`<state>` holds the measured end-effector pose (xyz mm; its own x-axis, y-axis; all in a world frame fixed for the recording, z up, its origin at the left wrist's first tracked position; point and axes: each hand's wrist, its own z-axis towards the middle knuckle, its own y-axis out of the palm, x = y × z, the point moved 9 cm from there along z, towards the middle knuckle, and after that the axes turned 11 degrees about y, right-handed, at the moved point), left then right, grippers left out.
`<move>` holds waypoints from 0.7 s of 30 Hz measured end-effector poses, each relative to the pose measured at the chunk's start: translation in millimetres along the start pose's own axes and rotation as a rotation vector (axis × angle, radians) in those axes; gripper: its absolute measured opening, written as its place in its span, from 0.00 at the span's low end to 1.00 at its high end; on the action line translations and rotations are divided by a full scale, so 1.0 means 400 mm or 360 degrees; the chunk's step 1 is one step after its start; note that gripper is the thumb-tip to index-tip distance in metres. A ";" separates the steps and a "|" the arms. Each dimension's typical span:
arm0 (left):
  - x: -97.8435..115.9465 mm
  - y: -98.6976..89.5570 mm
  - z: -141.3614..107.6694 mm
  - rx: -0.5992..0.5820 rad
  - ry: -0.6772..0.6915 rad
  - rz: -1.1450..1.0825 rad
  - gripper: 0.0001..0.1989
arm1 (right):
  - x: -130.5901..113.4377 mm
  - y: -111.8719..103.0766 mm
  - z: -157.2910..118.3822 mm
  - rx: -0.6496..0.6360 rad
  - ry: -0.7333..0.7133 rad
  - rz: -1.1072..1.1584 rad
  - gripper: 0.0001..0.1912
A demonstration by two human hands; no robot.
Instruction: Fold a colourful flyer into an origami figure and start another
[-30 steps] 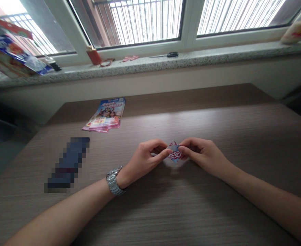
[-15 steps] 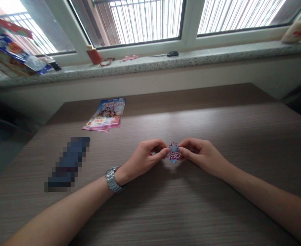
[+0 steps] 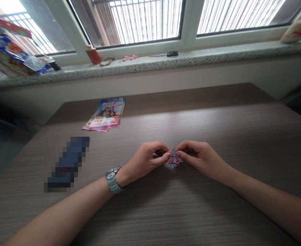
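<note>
A small folded piece of printed paper [image 3: 174, 160], red, white and light blue with large characters on it, is held just above the table between both hands. My left hand [image 3: 149, 156] pinches its left side between thumb and fingers, with a metal watch on that wrist. On the opposite side, my right hand [image 3: 200, 155] grips the paper the same way, its thumb on the near face. The fingertips cover both side corners, and the back of the paper is hidden.
A stack of colourful flyers [image 3: 106, 114] lies at the back left of the wooden table [image 3: 217, 212]. Nearer sits a pixelated dark flat object [image 3: 68, 162]. On the stone windowsill [image 3: 140, 65] are a red case [image 3: 93, 55], pink pieces [image 3: 130, 57] and a black-handled tool [image 3: 172, 53].
The folded paper has tilted and dropped slightly toward me, its upper part now foreshortened. Both hands have come a little closer together, still pinching it.
</note>
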<state>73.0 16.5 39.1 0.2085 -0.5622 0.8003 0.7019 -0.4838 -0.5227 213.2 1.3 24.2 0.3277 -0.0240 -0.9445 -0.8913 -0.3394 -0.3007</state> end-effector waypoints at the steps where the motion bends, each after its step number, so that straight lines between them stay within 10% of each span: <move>1: 0.000 0.000 0.000 -0.0002 -0.0002 -0.0001 0.08 | 0.001 0.001 0.000 -0.0004 0.0003 0.0019 0.11; 21: -0.031 -0.021 -0.007 0.0250 -0.0106 -0.0172 0.13 | 0.024 -0.015 0.011 0.0074 0.0108 0.0282 0.10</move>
<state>62.5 25.7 32.7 0.1669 -0.4647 0.8696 0.8193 -0.4254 -0.3845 220.2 7.2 16.5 0.1836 -0.1435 -0.9725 -0.9499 -0.2805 -0.1380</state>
